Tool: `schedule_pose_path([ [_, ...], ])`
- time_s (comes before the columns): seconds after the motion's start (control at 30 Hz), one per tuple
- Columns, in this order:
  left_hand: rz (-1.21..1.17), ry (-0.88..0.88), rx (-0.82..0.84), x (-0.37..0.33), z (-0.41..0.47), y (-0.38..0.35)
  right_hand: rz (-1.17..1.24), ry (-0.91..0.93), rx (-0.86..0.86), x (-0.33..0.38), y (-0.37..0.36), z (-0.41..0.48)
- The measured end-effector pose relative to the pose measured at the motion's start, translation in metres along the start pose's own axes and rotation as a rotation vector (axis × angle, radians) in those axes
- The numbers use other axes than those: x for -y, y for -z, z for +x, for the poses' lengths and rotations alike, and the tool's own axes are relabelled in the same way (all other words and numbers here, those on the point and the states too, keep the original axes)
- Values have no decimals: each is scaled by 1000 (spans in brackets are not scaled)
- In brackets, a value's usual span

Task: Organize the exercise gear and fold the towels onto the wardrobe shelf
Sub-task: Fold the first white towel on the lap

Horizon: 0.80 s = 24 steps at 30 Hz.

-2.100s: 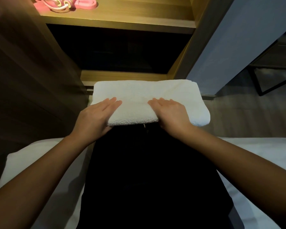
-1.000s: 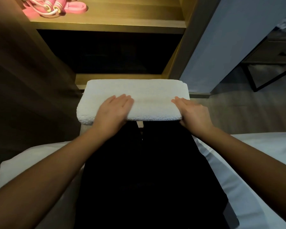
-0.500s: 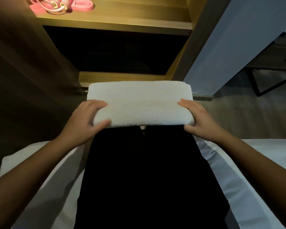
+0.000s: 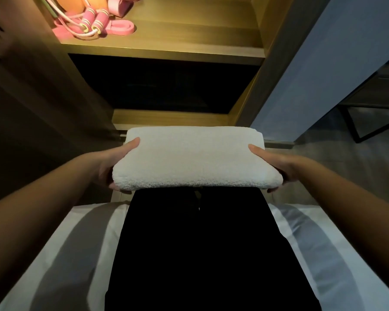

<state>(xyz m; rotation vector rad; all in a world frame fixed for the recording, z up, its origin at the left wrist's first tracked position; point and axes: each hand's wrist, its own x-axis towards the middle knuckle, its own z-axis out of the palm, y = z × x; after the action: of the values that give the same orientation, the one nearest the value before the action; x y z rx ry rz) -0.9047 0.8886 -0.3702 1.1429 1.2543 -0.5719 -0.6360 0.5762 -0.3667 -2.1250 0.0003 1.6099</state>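
In the head view, a folded white towel is held level between both hands, in front of the wardrobe and above the person's dark-clad lap. The towel's left end is grasped by the left hand, with the thumb laid on top and the fingers tucked underneath. The right end is grasped the same way by the right hand, thumb on top, fingers curled below. Both forearms are stretched forward and angled inward toward the towel.

The towel's far edge is seen just before the wardrobe's low front board. Above that board a dark open compartment is seen. Higher up, a lit wooden shelf is seen, with a pink jump rope and a pink band gathered at its left end; the shelf's middle and right are bare wood. The opening is bounded by wooden side panels on both sides. A white bed is seen beneath the person.
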Motion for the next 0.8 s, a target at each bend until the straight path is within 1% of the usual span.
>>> schedule_pose_path([
  [0.07,-20,-7,16,-4,3,0,83,-10,10,2,3,3],
  [0.17,-71,-92,-20,-8,7,-7,297,7,19,0,3,8],
  [0.2,-100,-112,-27,-9,8,-10,365,38,-6,-1,1,10],
  [0.27,-180,-119,-31,-11,7,-12,462,151,-128,-3,-3,15],
  [0.33,-246,-129,-28,-15,6,-14,455,235,-273,-3,-5,17],
  [0.37,-254,-134,-31,-17,4,-16,460,231,-265,-1,-6,17],
  [0.47,-214,-161,-69,-22,3,-21,489,55,-52,3,-8,14],
  [0.53,-145,-145,-60,-23,1,-25,444,0,-14,3,-6,15],
  [0.57,-118,-133,-60,-25,1,-25,427,6,-10,5,-5,15],
  [0.63,-104,-155,-126,-26,3,-23,409,72,-5,10,-5,13],
  [0.67,-91,-191,-190,-27,5,-22,396,125,-43,11,-5,12],
  [0.73,-46,-259,-280,-32,8,-19,380,279,-229,12,-4,9],
  [0.8,-64,-257,-269,-34,9,-15,347,484,-376,10,-4,4],
])
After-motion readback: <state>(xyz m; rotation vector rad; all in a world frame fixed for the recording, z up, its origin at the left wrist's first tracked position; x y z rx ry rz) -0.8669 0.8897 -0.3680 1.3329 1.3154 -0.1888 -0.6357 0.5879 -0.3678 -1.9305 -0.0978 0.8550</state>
